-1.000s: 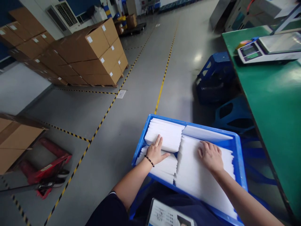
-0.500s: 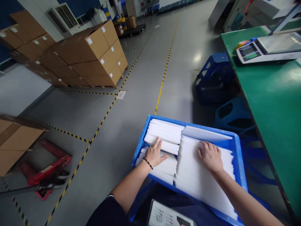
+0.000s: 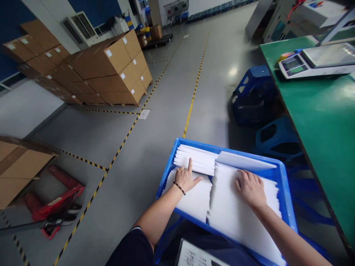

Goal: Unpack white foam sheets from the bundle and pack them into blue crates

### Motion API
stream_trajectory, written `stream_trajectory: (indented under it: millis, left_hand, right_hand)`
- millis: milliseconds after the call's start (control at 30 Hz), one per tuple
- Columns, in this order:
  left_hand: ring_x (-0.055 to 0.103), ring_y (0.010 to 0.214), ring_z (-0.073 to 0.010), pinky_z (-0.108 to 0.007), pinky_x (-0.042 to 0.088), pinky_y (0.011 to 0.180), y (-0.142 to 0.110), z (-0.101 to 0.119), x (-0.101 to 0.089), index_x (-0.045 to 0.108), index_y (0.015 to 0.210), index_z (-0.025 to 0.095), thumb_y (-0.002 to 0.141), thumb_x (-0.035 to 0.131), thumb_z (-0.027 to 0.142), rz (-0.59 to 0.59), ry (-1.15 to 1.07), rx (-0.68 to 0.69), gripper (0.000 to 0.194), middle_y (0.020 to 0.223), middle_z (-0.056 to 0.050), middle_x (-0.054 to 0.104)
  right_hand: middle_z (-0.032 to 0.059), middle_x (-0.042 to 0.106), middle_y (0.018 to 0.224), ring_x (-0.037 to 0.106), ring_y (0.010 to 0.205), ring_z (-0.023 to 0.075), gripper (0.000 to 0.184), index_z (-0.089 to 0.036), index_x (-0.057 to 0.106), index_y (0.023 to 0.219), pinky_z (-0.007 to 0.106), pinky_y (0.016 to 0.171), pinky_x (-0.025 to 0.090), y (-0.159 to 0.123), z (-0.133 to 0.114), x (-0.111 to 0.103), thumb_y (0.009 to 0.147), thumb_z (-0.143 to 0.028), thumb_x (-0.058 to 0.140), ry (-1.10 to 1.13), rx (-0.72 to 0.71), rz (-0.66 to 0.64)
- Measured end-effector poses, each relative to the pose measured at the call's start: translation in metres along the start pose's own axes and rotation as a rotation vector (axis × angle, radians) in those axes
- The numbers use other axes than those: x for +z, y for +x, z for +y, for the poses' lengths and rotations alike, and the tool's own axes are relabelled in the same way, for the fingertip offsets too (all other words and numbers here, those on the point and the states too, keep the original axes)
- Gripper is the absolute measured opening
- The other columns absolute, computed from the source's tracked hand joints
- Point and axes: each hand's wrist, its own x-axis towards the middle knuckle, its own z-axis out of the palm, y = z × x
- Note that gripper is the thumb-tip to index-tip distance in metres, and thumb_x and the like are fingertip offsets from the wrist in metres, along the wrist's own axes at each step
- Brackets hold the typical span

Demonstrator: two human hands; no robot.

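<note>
In front of me a blue plastic crate (image 3: 288, 199) is packed with rows of thin white sheets or packets, whose exact kind I cannot make out. My left hand (image 3: 186, 179) rests over the left side, index finger and thumb stretched out, at the gap between the upper-left stack (image 3: 195, 157) and the lower-left stack (image 3: 191, 197). Flat on the larger right-hand stack (image 3: 230, 210) lies my right hand (image 3: 251, 188), fingers slightly curled and spread. A white piece (image 3: 245, 160) leans along the crate's far wall.
A green table (image 3: 318, 122) with a weighing scale (image 3: 318, 61) is at the right, blue stools (image 3: 255, 92) beside it. Stacked cartons (image 3: 111, 74) and a red pallet jack (image 3: 55, 199) stand at the left. Striped tape marks the grey floor.
The upper-left stack's near pieces have shifted toward me, onto the lower-left stack. My left hand has moved slightly right, its index finger now pointing out. My right hand stays on the right stack.
</note>
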Motion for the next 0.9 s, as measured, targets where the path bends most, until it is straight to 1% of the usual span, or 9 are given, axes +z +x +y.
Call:
stream_trajectory:
  millis: [100, 200, 267, 433, 567, 900]
  left_hand:
    - [0.060, 0.071, -0.0262, -0.033, 0.041, 0.062, 0.013, -0.001, 0.000, -0.003, 0.139, 0.008, 0.075, 0.027, 0.072, -0.099, 0.017, -0.025, 0.096, 0.080, -0.013, 0.065]
    - [0.061, 0.072, -0.0271, -0.033, 0.041, 0.060, 0.019, -0.002, 0.001, 0.002, 0.140, 0.012, 0.074, 0.026, 0.073, -0.155, 0.043, -0.010, 0.093, 0.081, -0.013, 0.065]
    - [0.061, 0.073, -0.0273, -0.033, 0.042, 0.062, 0.020, -0.003, 0.002, 0.003, 0.140, 0.013, 0.074, 0.027, 0.073, -0.155, 0.059, 0.006, 0.092, 0.081, -0.013, 0.065]
    - [0.061, 0.075, -0.0264, -0.034, 0.042, 0.064, 0.016, -0.008, 0.008, 0.001, 0.140, 0.016, 0.076, 0.032, 0.069, -0.128, 0.063, 0.044, 0.089, 0.083, -0.012, 0.065]
    - [0.060, 0.077, -0.0266, -0.035, 0.042, 0.065, 0.016, -0.011, 0.012, 0.000, 0.140, 0.017, 0.076, 0.029, 0.070, -0.094, 0.048, 0.060, 0.088, 0.084, -0.011, 0.065]
    - [0.061, 0.078, -0.0264, -0.035, 0.043, 0.067, 0.016, -0.013, 0.013, 0.003, 0.140, 0.019, 0.077, 0.030, 0.069, -0.093, 0.026, 0.060, 0.085, 0.085, -0.011, 0.065]
  right_hand:
    - [0.0121, 0.054, 0.107, 0.046, 0.100, 0.0250, 0.033, -0.013, 0.046, 0.111, 0.039, 0.088, 0.034, 0.001, 0.000, 0.000, 0.083, -0.029, 0.039, 0.006, -0.010, 0.005]
    - [0.0125, 0.054, 0.107, 0.047, 0.100, 0.0249, 0.033, -0.012, 0.046, 0.112, 0.039, 0.088, 0.034, 0.000, 0.002, 0.000, 0.084, -0.029, 0.038, -0.003, -0.016, 0.005]
    - [0.0126, 0.054, 0.108, 0.047, 0.100, 0.0249, 0.033, -0.012, 0.046, 0.112, 0.039, 0.088, 0.034, 0.000, 0.002, 0.000, 0.084, -0.029, 0.037, -0.007, -0.017, 0.006]
    - [0.0114, 0.054, 0.108, 0.047, 0.099, 0.0246, 0.033, -0.013, 0.047, 0.111, 0.038, 0.087, 0.035, 0.000, 0.002, 0.002, 0.085, -0.030, 0.038, -0.016, -0.018, 0.009]
    - [0.0113, 0.054, 0.107, 0.048, 0.099, 0.0246, 0.033, -0.013, 0.046, 0.111, 0.038, 0.087, 0.035, 0.000, 0.003, 0.002, 0.085, -0.030, 0.038, -0.028, -0.026, 0.016]
    - [0.0119, 0.054, 0.106, 0.048, 0.098, 0.0246, 0.033, -0.013, 0.046, 0.111, 0.038, 0.086, 0.036, 0.001, 0.003, 0.003, 0.084, -0.030, 0.037, -0.027, -0.029, 0.017]
